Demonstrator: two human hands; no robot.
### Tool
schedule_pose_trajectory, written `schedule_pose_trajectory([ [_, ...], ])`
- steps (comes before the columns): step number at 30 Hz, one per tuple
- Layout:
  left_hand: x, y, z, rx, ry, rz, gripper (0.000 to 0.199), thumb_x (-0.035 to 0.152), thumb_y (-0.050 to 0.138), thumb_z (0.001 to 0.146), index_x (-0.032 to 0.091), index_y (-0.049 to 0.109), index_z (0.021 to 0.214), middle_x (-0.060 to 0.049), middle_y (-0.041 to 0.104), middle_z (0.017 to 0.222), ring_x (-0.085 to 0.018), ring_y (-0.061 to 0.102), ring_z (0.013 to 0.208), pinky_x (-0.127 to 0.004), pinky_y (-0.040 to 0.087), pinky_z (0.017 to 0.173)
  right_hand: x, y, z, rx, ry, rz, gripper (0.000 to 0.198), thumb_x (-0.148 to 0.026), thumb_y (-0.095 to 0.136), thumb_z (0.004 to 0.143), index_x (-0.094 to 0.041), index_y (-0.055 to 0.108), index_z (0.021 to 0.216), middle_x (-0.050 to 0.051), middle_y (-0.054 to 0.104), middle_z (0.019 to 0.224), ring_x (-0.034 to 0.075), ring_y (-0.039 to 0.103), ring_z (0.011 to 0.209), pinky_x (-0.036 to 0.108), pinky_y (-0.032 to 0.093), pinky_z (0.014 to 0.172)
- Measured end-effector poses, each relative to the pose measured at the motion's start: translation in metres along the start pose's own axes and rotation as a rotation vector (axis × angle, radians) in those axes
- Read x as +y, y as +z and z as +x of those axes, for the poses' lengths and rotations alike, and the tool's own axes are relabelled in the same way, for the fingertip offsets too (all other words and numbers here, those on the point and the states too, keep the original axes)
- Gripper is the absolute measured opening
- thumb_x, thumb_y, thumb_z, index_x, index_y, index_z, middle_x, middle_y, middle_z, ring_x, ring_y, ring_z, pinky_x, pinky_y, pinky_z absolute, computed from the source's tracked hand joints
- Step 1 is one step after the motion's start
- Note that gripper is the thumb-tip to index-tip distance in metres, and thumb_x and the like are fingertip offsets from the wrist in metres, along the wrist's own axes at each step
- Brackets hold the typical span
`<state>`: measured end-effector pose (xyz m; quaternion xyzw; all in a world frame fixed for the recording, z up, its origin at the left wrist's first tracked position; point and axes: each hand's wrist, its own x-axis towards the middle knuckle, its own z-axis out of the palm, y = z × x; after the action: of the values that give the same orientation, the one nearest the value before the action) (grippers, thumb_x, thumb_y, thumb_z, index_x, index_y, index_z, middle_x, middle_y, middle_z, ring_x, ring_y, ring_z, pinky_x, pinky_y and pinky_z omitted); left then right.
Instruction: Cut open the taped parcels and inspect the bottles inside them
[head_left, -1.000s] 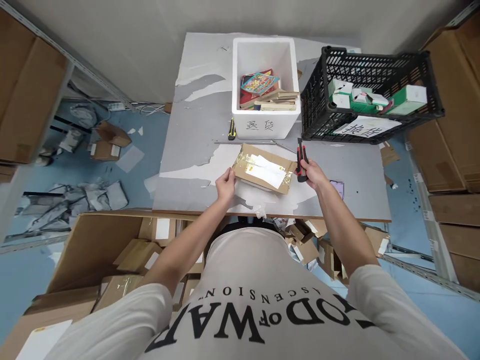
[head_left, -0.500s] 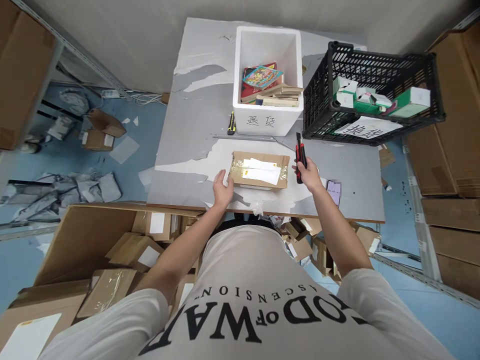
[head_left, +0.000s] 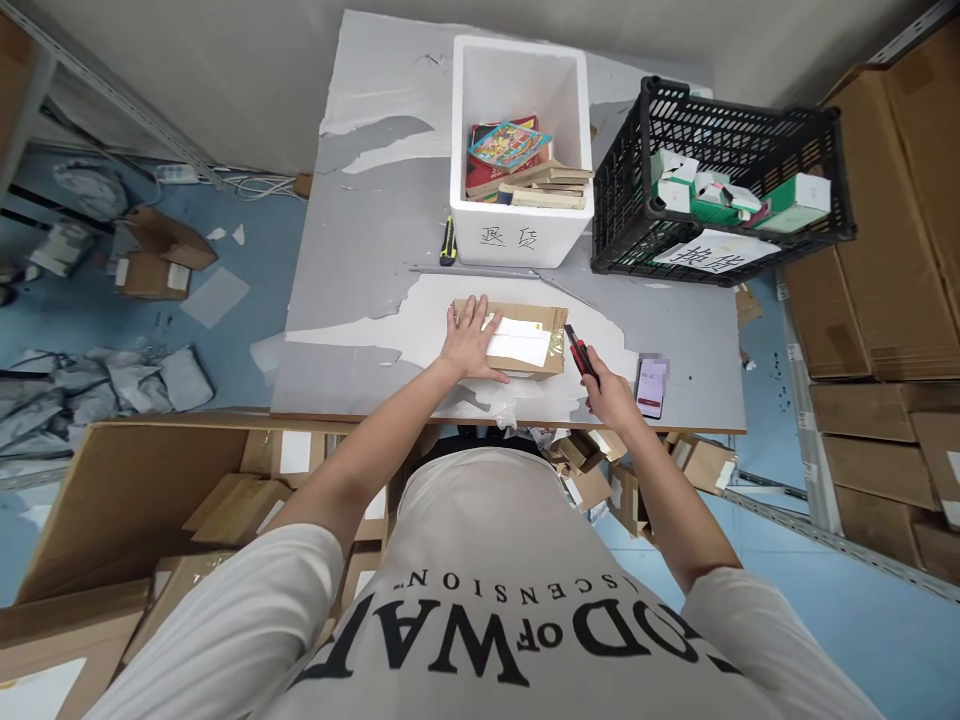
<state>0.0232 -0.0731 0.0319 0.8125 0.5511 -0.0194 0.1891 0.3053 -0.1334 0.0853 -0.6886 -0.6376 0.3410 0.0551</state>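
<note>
A taped cardboard box with a white label lies on the table near its front edge. My left hand rests on the box's left end, fingers spread over the top. In my right hand is a red and black utility knife, gripped by its handle. Its tip points up and left, close to the box's right end; whether it touches the box I cannot tell. Beside that hand, a phone with a lit screen lies on the table.
Behind the box stands a white foam bin with books. To its right is a black crate holding green and white boxes. A yellow and black utility knife lies left of the bin. Cardboard boxes crowd below the table.
My left hand has moved from beside the box onto its top. The utility knife in my right hand has come down and tilted left toward the box's right end.
</note>
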Motion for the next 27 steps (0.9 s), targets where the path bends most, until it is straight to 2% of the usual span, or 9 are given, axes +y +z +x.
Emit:
schedule_pose_trajectory([
  [7,0.006,0.008,-0.005,0.053,-0.046,-0.073,0.132,0.079,0.069,0.051,0.017,0.014,0.154,-0.02,-0.006,0.16,-0.045,-0.012,0.145,-0.064,-0.009,0.11,-0.021,-0.011,-0.004,-0.024,0.01,-0.255,0.06,-0.03,0.041,0.091,-0.018,0.035,0.15,0.011,0.071,0.08,0.024,0.062,0.068,0.035,0.049,0.075],
  [13,0.007,0.013,-0.006,0.073,-0.064,-0.122,0.129,0.079,0.067,0.054,0.019,0.013,0.154,-0.019,-0.006,0.161,-0.044,-0.011,0.146,-0.065,-0.009,0.111,-0.03,-0.014,-0.009,-0.015,-0.03,-0.368,0.061,-0.027,0.044,0.089,-0.015,0.037,0.148,0.016,0.072,0.089,0.028,0.063,0.075,0.036,0.047,0.075],
  [19,0.008,0.012,-0.004,0.046,-0.113,-0.115,0.129,0.077,0.067,0.056,0.018,0.009,0.154,-0.019,-0.01,0.16,-0.044,-0.014,0.145,-0.065,-0.007,0.111,-0.034,-0.004,-0.033,-0.189,0.004,-0.457,0.058,-0.021,0.039,0.089,-0.021,0.039,0.147,0.014,0.072,0.088,0.028,0.064,0.076,0.034,0.044,0.071],
  [23,0.008,0.013,-0.003,0.039,-0.107,-0.124,0.127,0.076,0.067,0.058,0.019,0.007,0.155,-0.017,-0.011,0.161,-0.044,-0.017,0.145,-0.065,-0.007,0.111,-0.029,0.001,-0.045,-0.136,0.046,-0.435,0.059,-0.024,0.037,0.091,-0.022,0.035,0.149,0.014,0.072,0.091,0.03,0.064,0.079,0.034,0.043,0.071],
  [27,0.008,0.012,-0.003,0.029,-0.105,-0.125,0.128,0.078,0.066,0.057,0.018,0.008,0.155,-0.016,-0.011,0.161,-0.045,-0.017,0.144,-0.065,-0.008,0.111,-0.012,-0.007,-0.059,-0.123,0.081,-0.266,0.059,-0.03,0.036,0.092,-0.029,0.032,0.15,0.008,0.072,0.084,0.025,0.064,0.07,0.032,0.045,0.067],
])
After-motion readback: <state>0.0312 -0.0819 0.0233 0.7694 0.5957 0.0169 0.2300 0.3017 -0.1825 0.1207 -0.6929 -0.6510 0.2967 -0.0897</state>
